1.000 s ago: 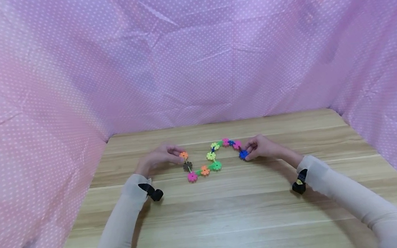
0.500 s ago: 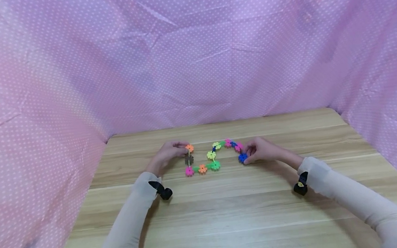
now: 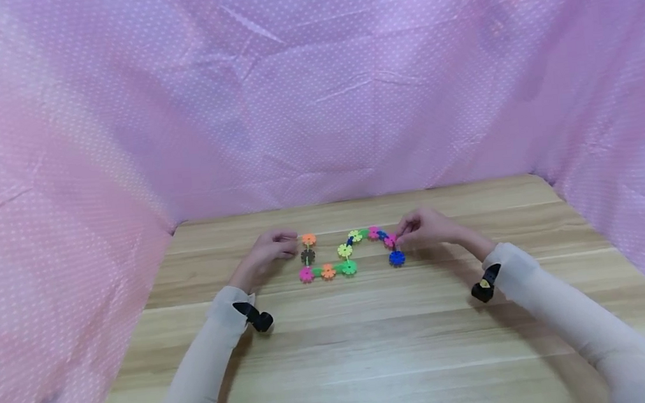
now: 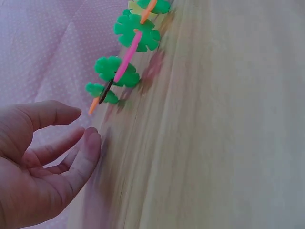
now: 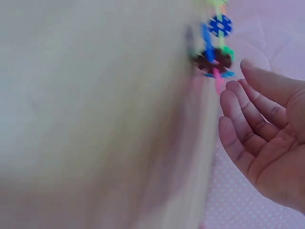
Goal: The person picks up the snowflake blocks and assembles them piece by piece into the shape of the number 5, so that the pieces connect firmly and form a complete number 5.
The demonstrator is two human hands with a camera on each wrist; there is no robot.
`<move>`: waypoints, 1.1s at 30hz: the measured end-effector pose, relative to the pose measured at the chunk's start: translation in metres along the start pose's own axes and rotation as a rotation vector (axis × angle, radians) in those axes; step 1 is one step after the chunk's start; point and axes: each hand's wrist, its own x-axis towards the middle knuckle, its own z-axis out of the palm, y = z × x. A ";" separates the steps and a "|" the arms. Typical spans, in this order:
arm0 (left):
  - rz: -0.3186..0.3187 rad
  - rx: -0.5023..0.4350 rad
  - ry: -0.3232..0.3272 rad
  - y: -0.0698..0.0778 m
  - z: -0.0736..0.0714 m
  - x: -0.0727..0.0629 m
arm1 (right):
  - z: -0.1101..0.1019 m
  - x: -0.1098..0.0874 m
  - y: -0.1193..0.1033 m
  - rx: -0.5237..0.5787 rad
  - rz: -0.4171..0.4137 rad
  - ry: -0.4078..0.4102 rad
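Observation:
A winding chain of interlocking plastic snowflake discs lies on the wooden table, mostly flower-shaped in the head view. Its left end is an orange disc above a dark disc. Across the middle come a green disc and a yellow disc, and a blue disc ends it at the right. My left hand is just left of the orange disc, apart from it, thumb and fingers parted. Beside the pink disc my right hand is held with relaxed fingers, nothing between them.
The wooden table reaches back to a pink dotted cloth that hangs behind it and on both sides. Black wrist cameras sit at the left cuff and the right cuff.
The chain's left part was shifted back and slightly right, squaring its corner. My left hand then let go of the orange disc and drew left; my right hand let go of the blue disc.

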 end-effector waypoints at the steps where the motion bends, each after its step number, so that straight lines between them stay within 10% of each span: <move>1: 0.005 0.023 -0.008 -0.001 -0.003 -0.004 | -0.003 0.004 -0.001 -0.003 -0.001 0.008; 19: -0.044 0.154 -0.251 -0.002 -0.010 -0.036 | -0.005 0.070 -0.007 -0.070 -0.111 -0.310; 33: -0.075 0.034 -0.235 -0.005 0.001 -0.029 | -0.003 0.071 0.002 -0.090 -0.112 -0.285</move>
